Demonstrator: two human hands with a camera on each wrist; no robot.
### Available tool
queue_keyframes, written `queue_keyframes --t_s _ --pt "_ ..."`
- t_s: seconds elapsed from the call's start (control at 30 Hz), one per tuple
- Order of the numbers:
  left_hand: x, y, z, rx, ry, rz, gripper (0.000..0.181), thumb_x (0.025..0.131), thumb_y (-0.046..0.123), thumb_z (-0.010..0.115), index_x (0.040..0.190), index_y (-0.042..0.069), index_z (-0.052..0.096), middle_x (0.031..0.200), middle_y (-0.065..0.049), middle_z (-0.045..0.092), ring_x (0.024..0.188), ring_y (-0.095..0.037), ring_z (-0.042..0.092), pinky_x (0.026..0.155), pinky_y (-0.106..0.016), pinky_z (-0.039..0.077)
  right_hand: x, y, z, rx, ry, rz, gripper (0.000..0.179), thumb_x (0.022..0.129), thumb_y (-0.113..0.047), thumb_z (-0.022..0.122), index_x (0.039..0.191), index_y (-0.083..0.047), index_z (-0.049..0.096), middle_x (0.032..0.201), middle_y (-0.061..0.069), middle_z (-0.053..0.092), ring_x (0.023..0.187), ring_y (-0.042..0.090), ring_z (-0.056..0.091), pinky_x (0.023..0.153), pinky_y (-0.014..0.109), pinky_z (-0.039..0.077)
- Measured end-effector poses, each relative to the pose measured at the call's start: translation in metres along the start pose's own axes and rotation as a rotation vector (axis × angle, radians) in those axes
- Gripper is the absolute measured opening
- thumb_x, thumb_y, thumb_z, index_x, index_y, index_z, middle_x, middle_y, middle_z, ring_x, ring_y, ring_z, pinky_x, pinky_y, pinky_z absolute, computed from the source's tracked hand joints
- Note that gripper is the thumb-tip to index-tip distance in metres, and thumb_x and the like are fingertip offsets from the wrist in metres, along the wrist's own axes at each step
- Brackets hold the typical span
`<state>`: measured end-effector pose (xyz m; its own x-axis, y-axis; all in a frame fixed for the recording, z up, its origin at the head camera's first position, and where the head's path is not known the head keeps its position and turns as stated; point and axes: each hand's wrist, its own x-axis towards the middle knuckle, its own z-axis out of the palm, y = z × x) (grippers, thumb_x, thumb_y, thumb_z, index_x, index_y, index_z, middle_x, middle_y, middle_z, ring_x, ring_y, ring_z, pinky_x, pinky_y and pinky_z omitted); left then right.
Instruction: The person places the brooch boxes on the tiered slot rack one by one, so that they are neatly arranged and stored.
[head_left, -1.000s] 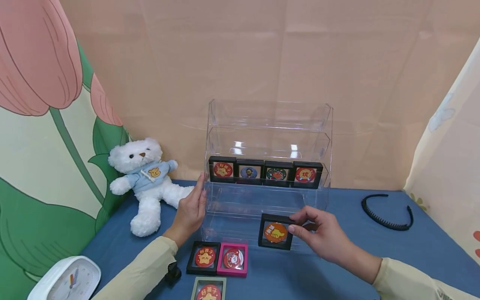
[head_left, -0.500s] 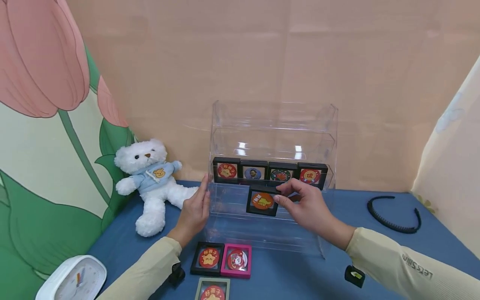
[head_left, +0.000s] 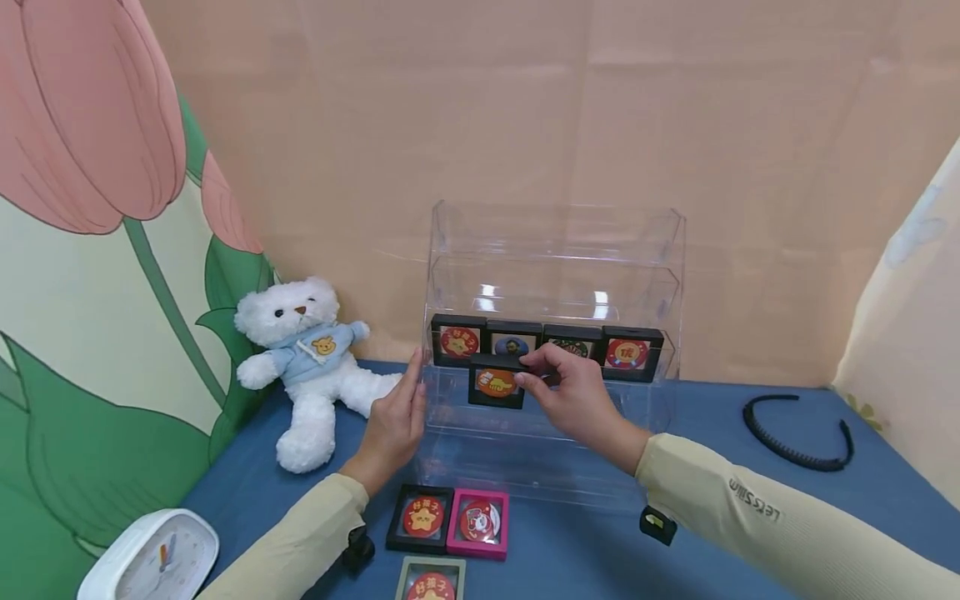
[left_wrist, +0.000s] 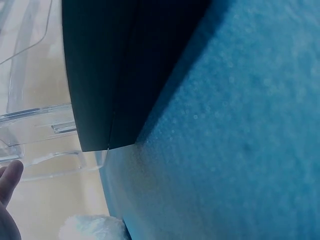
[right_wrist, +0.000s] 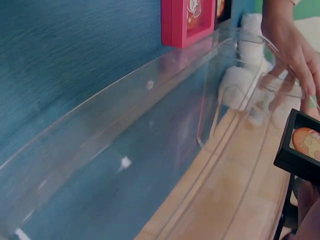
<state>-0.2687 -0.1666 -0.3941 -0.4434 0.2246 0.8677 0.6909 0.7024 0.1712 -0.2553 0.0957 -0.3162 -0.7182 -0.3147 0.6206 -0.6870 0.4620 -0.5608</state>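
My right hand (head_left: 581, 400) pinches a small black display frame (head_left: 496, 382) by its right edge. An orange round badge with a yellow thumbs-up sits inside it. The frame is held at the second tier from the bottom of a clear acrylic tiered rack (head_left: 558, 257). In the head view it overlaps the row behind, where several black framed badges (head_left: 632, 356) stand side by side. My left hand (head_left: 392, 425) rests with straight fingers against the rack's left side. In the right wrist view the held black frame (right_wrist: 300, 155) is partly cut off by the image edge.
On the blue cloth (head_left: 585, 550) before the rack lie a black frame (head_left: 421, 518), a pink frame (head_left: 477, 523) and a grey-green frame (head_left: 429, 581). A white teddy bear (head_left: 307, 358) and a clock (head_left: 153, 558) are left; a black headband (head_left: 798, 450) is right.
My right hand has lifted the black thumbs-up frame from low before the rack up and leftward to the second tier. My left hand stays at the rack's side; the whole view shifted slightly.
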Motion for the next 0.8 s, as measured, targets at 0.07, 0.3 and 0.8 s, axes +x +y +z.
queue_keyframes --t_s 0.07,0.3,0.8 --pt "0.000 -0.001 -0.001 0.002 0.015 0.009 0.049 0.102 0.017 0.042 0.145 -0.004 0.031 0.137 -0.018 0.048 0.113 -0.030 0.055 0.082 -0.042 0.050 0.002 -0.001 0.007 0.004 -0.009 -0.007 0.016 0.084 -0.013 0.072 0.099 -0.010 0.066 0.090 -0.004 0.068 0.077 0.010 0.065 0.068 0.025 0.055" --pt "0.000 -0.002 -0.001 0.003 0.004 0.017 0.054 0.105 0.031 0.029 0.144 -0.006 0.031 0.140 -0.016 0.045 0.115 -0.029 0.054 0.085 -0.039 0.049 0.004 -0.002 0.026 -0.012 -0.012 -0.026 0.016 0.084 -0.009 0.073 0.098 -0.007 0.066 0.088 -0.001 0.067 0.077 0.012 0.065 0.066 0.023 0.055" --pt "-0.001 -0.001 0.000 -0.018 0.002 0.025 0.062 0.088 -0.005 0.054 0.145 -0.006 0.029 0.139 -0.019 0.045 0.115 -0.030 0.054 0.083 -0.042 0.050 0.003 -0.003 0.044 -0.032 -0.033 -0.039 0.014 0.084 -0.009 0.072 0.097 -0.009 0.066 0.088 -0.003 0.068 0.073 0.007 0.063 0.064 0.021 0.053"
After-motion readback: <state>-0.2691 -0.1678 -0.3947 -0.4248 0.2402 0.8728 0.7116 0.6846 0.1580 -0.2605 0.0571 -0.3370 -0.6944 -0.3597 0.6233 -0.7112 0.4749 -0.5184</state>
